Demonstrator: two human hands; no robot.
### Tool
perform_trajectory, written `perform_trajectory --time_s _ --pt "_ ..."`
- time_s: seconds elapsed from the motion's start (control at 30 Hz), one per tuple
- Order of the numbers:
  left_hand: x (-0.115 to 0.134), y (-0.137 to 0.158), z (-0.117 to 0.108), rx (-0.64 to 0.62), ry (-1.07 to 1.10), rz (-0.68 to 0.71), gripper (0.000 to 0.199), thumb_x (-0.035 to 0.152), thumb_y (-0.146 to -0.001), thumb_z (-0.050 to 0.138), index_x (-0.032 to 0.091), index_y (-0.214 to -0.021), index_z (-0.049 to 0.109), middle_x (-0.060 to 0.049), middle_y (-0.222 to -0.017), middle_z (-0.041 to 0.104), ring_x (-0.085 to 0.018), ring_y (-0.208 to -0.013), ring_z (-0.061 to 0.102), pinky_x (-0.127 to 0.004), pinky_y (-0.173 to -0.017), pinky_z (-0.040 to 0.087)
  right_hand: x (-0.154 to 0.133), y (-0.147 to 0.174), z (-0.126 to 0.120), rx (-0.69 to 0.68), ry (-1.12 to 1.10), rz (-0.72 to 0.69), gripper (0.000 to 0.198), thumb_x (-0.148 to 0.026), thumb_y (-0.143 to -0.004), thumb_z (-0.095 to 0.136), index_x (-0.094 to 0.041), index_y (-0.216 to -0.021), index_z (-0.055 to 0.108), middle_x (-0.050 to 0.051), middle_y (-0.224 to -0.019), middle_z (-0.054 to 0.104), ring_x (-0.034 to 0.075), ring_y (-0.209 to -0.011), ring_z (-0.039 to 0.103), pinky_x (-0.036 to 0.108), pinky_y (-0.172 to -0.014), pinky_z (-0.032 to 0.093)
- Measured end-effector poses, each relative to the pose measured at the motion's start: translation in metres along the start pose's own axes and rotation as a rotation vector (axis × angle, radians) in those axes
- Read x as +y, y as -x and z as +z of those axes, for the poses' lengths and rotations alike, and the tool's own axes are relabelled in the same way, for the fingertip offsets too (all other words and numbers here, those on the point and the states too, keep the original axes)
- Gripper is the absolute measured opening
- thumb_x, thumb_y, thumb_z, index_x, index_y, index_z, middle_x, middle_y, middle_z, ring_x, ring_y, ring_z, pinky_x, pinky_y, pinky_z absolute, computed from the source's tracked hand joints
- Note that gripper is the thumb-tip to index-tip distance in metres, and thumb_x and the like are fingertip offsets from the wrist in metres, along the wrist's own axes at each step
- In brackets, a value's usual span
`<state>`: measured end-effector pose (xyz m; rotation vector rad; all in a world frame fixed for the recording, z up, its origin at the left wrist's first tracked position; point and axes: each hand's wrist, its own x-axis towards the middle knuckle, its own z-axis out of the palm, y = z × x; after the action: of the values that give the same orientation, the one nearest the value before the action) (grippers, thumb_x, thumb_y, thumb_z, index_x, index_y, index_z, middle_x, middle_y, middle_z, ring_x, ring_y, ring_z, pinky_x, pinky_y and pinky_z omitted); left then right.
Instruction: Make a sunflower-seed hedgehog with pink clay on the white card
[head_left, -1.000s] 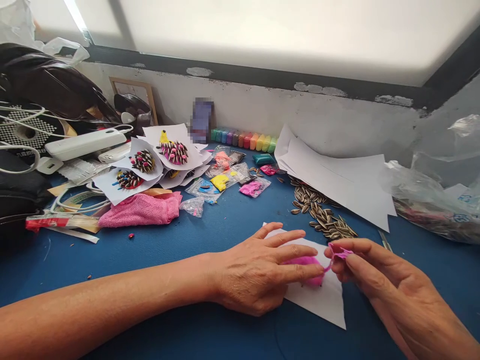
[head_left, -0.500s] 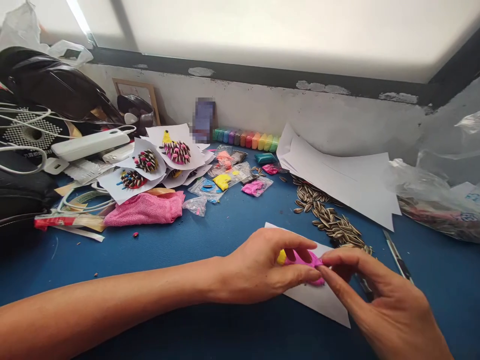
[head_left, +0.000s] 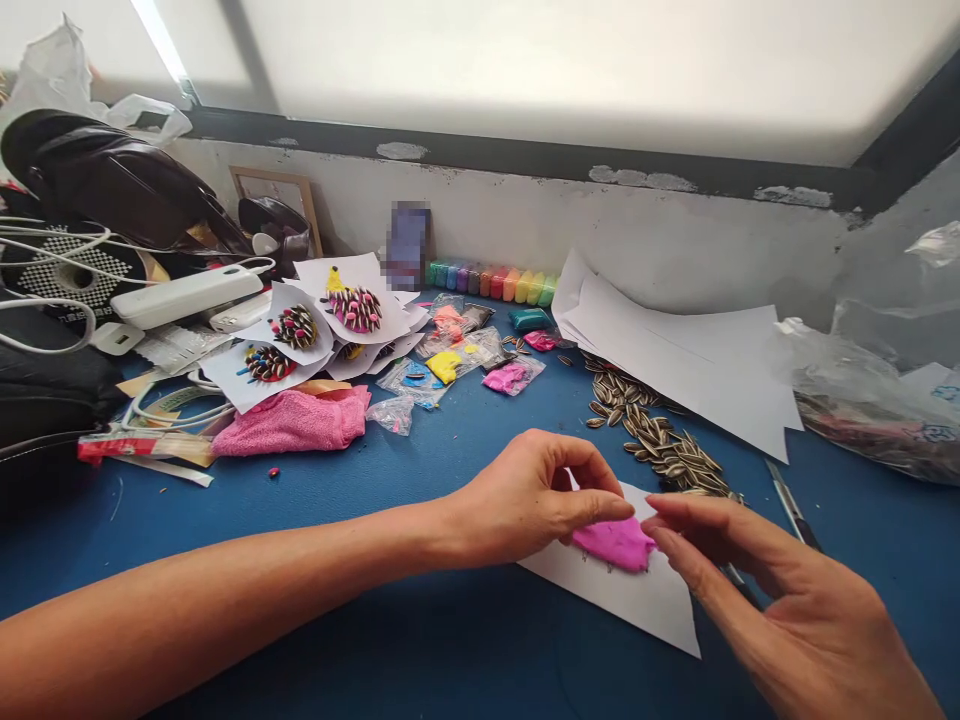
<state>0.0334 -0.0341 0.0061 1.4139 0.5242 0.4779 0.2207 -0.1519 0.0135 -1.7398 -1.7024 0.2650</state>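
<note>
A flattened lump of pink modelling clay (head_left: 615, 545) lies on a small sheet of white paper (head_left: 637, 605), with small dark marks along its lower edge. My left hand (head_left: 540, 500) hovers over the clay's upper left, its fingers curved and thumb stretched out, holding nothing visible. It covers that end of the clay. At the clay's right edge is my right hand (head_left: 787, 590), thumb tip close to or touching the pink edge. A slight gap shows between its thumb and index finger. Beyond the hands, striped sunflower seeds (head_left: 675, 450) lie in a loose heap.
White sheets (head_left: 675, 340) lie behind the seeds. A utility knife (head_left: 791, 505) rests at the right, beside a plastic bag (head_left: 877, 390). Further left are clay packets (head_left: 514, 376), seed-covered clay hedgehogs (head_left: 356, 308) on paper, a pink cloth (head_left: 296, 420) and a white power strip (head_left: 187, 295).
My left hand has risen off the pink clay and shifted slightly left, baring more of it. My right thumb and index finger have parted a little at the clay's right edge.
</note>
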Motion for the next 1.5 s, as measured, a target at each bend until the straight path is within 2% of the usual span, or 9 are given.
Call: perform_trajectory --time_s 0.13,0.37,0.57,0.9,1.07,1.17,1.27,1.37,1.5 --pt "0.0 -0.002 -0.005 0.002 0.041 0.02 0.026 0.035 -0.081 0.077 0.014 -0.081 0.063 0.004 -0.066 0.058 -0.008 -0.055 0.051 -0.02 -0.05 0.041 -0.001 -0.001 0.004 -0.039 0.046 -0.062 0.024 -0.044 -0.091 0.063 -0.027 -0.102 0.075 0.001 -0.089 0.077 0.017 -0.07 0.072 0.022 -0.057 0.056" --pt "-0.003 -0.003 -0.027 0.158 -0.286 0.082 0.012 0.016 -0.088 0.065 0.012 -0.096 0.074 0.001 -0.078 0.065 -0.008 -0.063 0.049 -0.02 -0.058 0.039 -0.001 0.0 0.009 0.072 0.132 -0.251 0.02 -0.036 -0.096 0.057 -0.027 -0.107 0.071 0.0 -0.095 0.076 0.014 -0.078 0.072 0.022 -0.063 0.055" --pt "-0.008 -0.001 -0.029 0.083 -0.317 0.099 0.011 0.02 -0.088 0.068 0.011 -0.085 0.074 0.0 -0.075 0.066 -0.011 -0.07 0.054 -0.022 -0.064 0.041 0.0 -0.001 0.008 0.088 0.205 -0.38 0.013 -0.035 -0.096 0.058 -0.028 -0.1 0.068 -0.003 -0.086 0.073 0.012 -0.074 0.069 0.022 -0.069 0.054" --pt "0.001 0.001 -0.02 -0.048 -0.044 -0.016 0.009 0.019 -0.084 0.07 0.011 -0.086 0.072 -0.001 -0.078 0.067 -0.011 -0.072 0.057 -0.022 -0.068 0.045 -0.013 -0.004 0.012 0.035 0.106 -0.207 0.019 -0.04 -0.093 0.063 -0.03 -0.109 0.068 -0.002 -0.088 0.071 0.013 -0.071 0.066 0.023 -0.063 0.053" --pt "0.002 0.002 -0.015 -0.152 0.038 -0.005 0.018 0.028 -0.086 0.07 0.011 -0.08 0.069 0.001 -0.068 0.06 -0.009 -0.064 0.053 -0.021 -0.062 0.041 -0.028 -0.008 0.017 0.029 -0.009 -0.149 0.015 -0.042 -0.091 0.065 -0.031 -0.095 0.073 -0.003 -0.083 0.075 0.014 -0.071 0.071 0.021 -0.06 0.054" --pt "0.005 0.001 -0.022 -0.132 -0.182 0.099 0.023 0.031 -0.094 0.061 0.012 -0.089 0.071 -0.001 -0.074 0.065 -0.01 -0.065 0.054 -0.022 -0.061 0.043 -0.027 -0.012 0.015 0.019 -0.035 -0.11 0.014 -0.041 -0.09 0.066 -0.03 -0.095 0.074 -0.003 -0.085 0.076 0.014 -0.073 0.073 0.021 -0.061 0.054" --pt "0.007 -0.002 -0.033 -0.078 -0.496 0.219 0.023 0.021 -0.085 0.071 0.014 -0.107 0.07 -0.006 -0.104 0.072 -0.017 -0.086 0.062 -0.028 -0.077 0.047 -0.02 -0.017 0.011 -0.042 0.013 -0.102 0.016 -0.043 -0.089 0.066 -0.03 -0.094 0.074 -0.003 -0.086 0.076 0.014 -0.068 0.072 0.021 -0.054 0.052" --pt "0.007 -0.004 -0.042 -0.232 -0.817 0.299 0.048 0.025 -0.081 0.078 0.015 -0.124 0.062 -0.009 -0.124 0.067 -0.025 -0.111 0.058 -0.035 -0.096 0.042 -0.015 -0.023 0.012 -0.042 0.111 -0.171 0.018 -0.043 -0.091 0.062 -0.029 -0.09 0.073 -0.002 -0.084 0.075 0.014 -0.07 0.071 0.022 -0.055 0.052" --pt "0.006 -0.005 -0.044 -0.326 -0.984 0.284 0.061 0.026 -0.078 0.081 0.015 -0.132 0.055 -0.007 -0.13 0.064 -0.027 -0.119 0.053 -0.036 -0.099 0.04 -0.013 -0.029 0.019 -0.005 0.214 -0.264 0.019 -0.041 -0.093 0.058 -0.03 -0.096 0.073 -0.002 -0.088 0.075 0.015 -0.078 0.071 0.025 -0.065 0.054"
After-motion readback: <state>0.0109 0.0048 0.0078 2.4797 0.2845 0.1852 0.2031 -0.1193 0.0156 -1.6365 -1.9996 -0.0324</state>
